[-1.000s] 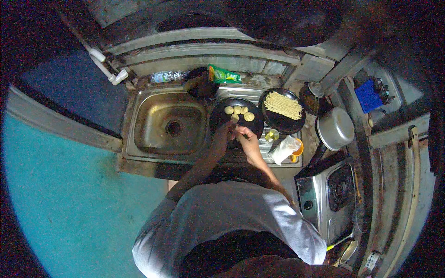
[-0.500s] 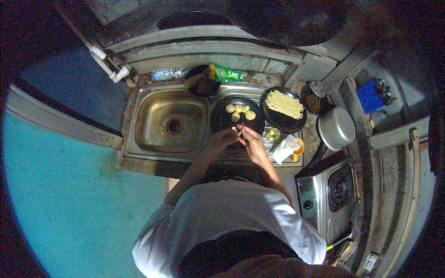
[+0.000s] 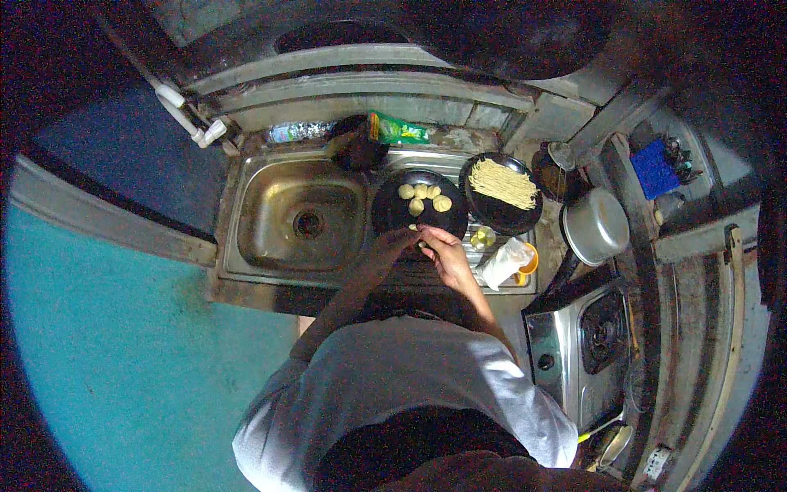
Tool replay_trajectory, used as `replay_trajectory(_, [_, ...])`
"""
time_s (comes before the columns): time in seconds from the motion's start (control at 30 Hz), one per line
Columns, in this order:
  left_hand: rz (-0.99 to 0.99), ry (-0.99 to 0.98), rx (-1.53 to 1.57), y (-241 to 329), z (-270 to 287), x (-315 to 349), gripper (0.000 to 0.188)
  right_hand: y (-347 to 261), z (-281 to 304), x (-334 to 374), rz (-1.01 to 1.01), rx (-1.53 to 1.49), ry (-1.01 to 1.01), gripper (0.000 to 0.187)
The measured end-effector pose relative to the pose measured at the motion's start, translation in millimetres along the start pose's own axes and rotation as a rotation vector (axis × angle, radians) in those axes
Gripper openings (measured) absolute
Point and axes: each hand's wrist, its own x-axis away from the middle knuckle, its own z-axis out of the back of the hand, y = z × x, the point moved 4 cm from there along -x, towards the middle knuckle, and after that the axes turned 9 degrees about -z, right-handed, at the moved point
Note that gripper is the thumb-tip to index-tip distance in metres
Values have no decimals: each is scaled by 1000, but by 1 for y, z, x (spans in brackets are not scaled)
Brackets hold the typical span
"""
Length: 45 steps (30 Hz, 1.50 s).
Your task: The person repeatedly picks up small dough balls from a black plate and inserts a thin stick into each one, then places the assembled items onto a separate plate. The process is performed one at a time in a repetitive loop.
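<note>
My left hand (image 3: 397,241) and my right hand (image 3: 448,254) meet over the near edge of a round black plate (image 3: 385,207). Their fingers are closed together around a small lump of pale dough (image 3: 413,227), mostly hidden by the fingertips. Just beyond them on the plate lie several rounded dough pieces (image 3: 442,203), grouped toward its far side. Right of that plate stands a second black plate (image 3: 512,224) with a bed of pale noodle-like strips (image 3: 503,184). Closest to my right hand is a small glass of yellowish liquid (image 3: 483,238).
A steel sink basin (image 3: 270,205) lies to the left. On the right are a plastic bag of white powder (image 3: 504,264), an orange cup (image 3: 532,261), a metal pot (image 3: 596,229) and a gas stove (image 3: 566,344). A green packet (image 3: 402,129) and a bottle (image 3: 299,132) line the back.
My fingers have shifted slightly against each other around the dough lump. Both hands remain over the plate's near edge, and the dough pieces and plates have not moved.
</note>
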Motion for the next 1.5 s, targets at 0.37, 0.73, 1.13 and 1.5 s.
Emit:
replay_trajectory(0.37, [16,-3,-408,10,1,5,31,7,3,-3,-32,-54,28,15])
replay_trajectory(0.73, [-108,-54,-302,-42,11,-7,18,1,3,-2,3,-102,45,18])
replay_trajectory(1.13, [-143,-15,-84,-58,16,-5,37,20,22,-15,-127,-218,88,20])
replay_trajectory(1.5, [-70,41,-257,-41,10,7,55,52,39,-20,-135,156,70,31])
